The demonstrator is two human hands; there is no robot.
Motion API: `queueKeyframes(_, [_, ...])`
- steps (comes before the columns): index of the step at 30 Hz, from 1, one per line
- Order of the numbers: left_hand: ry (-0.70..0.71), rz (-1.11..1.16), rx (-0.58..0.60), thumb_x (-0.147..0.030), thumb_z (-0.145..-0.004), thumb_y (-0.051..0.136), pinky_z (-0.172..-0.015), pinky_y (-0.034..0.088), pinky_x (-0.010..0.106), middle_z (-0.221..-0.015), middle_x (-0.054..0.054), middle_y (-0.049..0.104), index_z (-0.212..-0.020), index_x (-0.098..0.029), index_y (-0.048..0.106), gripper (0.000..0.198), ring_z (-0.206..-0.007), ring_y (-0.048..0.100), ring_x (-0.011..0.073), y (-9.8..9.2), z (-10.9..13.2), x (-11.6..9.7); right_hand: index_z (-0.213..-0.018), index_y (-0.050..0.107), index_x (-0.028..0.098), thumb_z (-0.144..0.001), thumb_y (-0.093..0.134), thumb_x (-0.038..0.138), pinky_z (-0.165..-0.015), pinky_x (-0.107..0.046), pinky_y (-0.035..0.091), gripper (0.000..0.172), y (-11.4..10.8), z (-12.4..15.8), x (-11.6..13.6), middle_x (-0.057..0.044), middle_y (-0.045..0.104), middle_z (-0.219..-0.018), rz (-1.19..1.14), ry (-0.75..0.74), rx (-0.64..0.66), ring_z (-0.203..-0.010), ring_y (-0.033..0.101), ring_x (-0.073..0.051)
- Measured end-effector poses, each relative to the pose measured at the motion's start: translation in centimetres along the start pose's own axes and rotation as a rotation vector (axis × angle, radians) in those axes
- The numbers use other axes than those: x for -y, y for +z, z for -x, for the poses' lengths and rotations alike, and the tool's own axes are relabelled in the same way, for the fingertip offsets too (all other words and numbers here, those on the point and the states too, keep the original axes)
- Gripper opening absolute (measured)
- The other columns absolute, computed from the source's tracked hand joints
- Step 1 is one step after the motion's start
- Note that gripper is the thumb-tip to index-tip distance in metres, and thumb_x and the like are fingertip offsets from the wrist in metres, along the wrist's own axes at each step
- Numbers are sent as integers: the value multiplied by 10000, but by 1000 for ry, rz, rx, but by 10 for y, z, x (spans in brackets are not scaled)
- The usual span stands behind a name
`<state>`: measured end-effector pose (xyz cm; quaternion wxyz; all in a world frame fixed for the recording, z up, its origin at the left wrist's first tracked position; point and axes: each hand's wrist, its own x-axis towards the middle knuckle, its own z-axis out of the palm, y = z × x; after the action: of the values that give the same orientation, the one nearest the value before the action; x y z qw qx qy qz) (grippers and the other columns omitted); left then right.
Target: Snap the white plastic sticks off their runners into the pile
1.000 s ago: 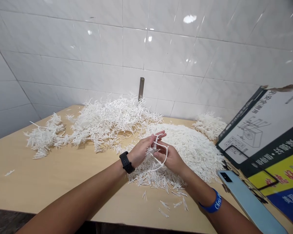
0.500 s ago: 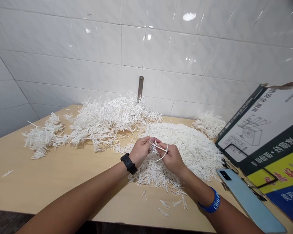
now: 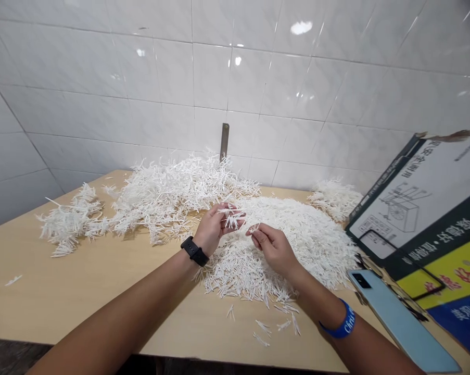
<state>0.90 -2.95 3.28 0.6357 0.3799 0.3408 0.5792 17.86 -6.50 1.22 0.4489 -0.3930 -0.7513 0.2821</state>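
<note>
My left hand [image 3: 216, 225], with a black watch on the wrist, is closed around a small bundle of thin white plastic strips [image 3: 230, 217] held just above the table. My right hand [image 3: 271, 246], with a blue wristband further down the arm, sits a short gap to the right of it, fingers curled and fingertips pinched on one or two small white pieces. Both hands hover over a large flat heap of short white strips [image 3: 297, 234] on the wooden table [image 3: 82, 281].
A tangled pile of branched white plastic pieces [image 3: 172, 192] lies behind the hands, with a smaller clump [image 3: 71, 221] to the left. A printed cardboard box [image 3: 426, 208] leans at the right, a light-blue phone [image 3: 398, 323] lying beside it. A tiled wall backs the table.
The hands were together, working a white loop around the bundle; now they have parted, the loop is no longer visible, and the left hand has lifted the bundle slightly left.
</note>
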Motion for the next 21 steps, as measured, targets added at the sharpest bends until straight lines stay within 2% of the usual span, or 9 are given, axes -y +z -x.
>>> queueKeyframes(3, [14,3,51,-170,-796,504,-791,527,338,-898,86,702,-872,-149,594,120,-840,693,195,-2,0,-2,-993,629,189,-918,424,224,-666,-290,434,221,-9,-7,-14,-33,612,-785,135,-32,-48,-695,547,-153])
queueKeyframes(6, [38,-40,102,-250,-819,510,-864,490,349,-1022,102,696,-950,-160,642,206,-990,655,217,-6,-1,2,-1193,581,217,-871,373,100,-773,-337,456,401,-14,-11,-24,-65,645,-992,283,-69,-64,-863,579,-186])
queueKeyframes(8, [46,-95,131,-304,-847,494,-909,456,361,-1100,99,681,-1034,-180,655,276,-1078,613,226,-8,-2,5,-1229,555,220,-852,364,76,-835,-370,452,447,-15,-12,-25,-75,636,-1067,341,-78,-96,-956,571,-205])
queueKeyframes(10, [47,-137,173,-364,-881,463,-956,411,377,-1164,93,664,-1119,-209,644,337,-1148,567,228,-9,-2,7,-1155,584,207,-871,396,121,-862,-387,446,352,-14,-11,-21,-83,639,-1067,343,-71,-162,-987,568,-219])
queueKeyframes(13, [40,-122,283,-420,-904,442,-1006,358,403,-1252,83,625,-1193,-245,620,382,-1196,525,229,-8,-1,10,-972,616,192,-904,465,260,-804,-359,469,178,-9,-9,-9,-75,654,-946,214,-33,-175,-893,593,-210])
queueKeyframes(15, [35,-88,355,-412,-892,481,-1020,344,409,-1298,77,597,-1204,-254,621,377,-1212,510,237,-5,1,13,-995,608,198,-894,511,341,-768,-336,484,200,-5,-8,-2,-67,653,-936,76,14,-105,-860,602,-198])
queueKeyframes(18, [28,-89,428,-387,-867,535,-1019,344,405,-1319,84,581,-1181,-233,646,367,-1229,494,256,-2,3,18,-1124,566,216,-840,591,414,-734,-310,495,347,-1,-8,3,-71,630,-1043,-121,64,-25,-884,603,-193])
queueKeyframes(21, [16,-98,457,-397,-874,520,-1005,354,406,-1317,103,580,-1149,-198,671,372,-1218,499,270,-1,5,21,-1060,574,197,-843,577,446,-605,-268,468,330,-3,-9,3,-46,617,-900,-245,116,-4,-713,574,-151])
